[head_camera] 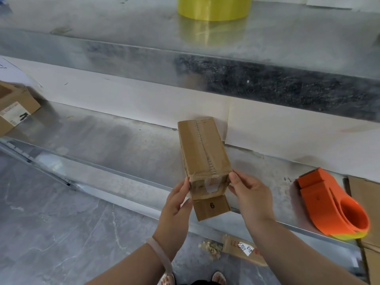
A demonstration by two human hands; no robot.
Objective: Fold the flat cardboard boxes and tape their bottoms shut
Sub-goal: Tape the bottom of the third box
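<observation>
A narrow brown cardboard box point(202, 149) lies lengthwise on the metal bench point(115, 138), with a taped seam along its top face. Its near end faces me, and a flap marked 6 hangs down over the bench edge. My left hand point(177, 200) grips the near end's left side, thumb against the corner. My right hand point(249, 194) holds the right side, thumb on the upper right corner. An orange tape dispenser point(329, 204) with yellow tape lies on the bench to the right.
A big yellow tape roll point(213, 7) stands on the upper shelf. An open brown box point(14, 105) sits at the far left. Flat cardboard point(368, 202) lies at the right edge. On the grey floor below are a labelled cardboard piece point(242, 249) and some shavings.
</observation>
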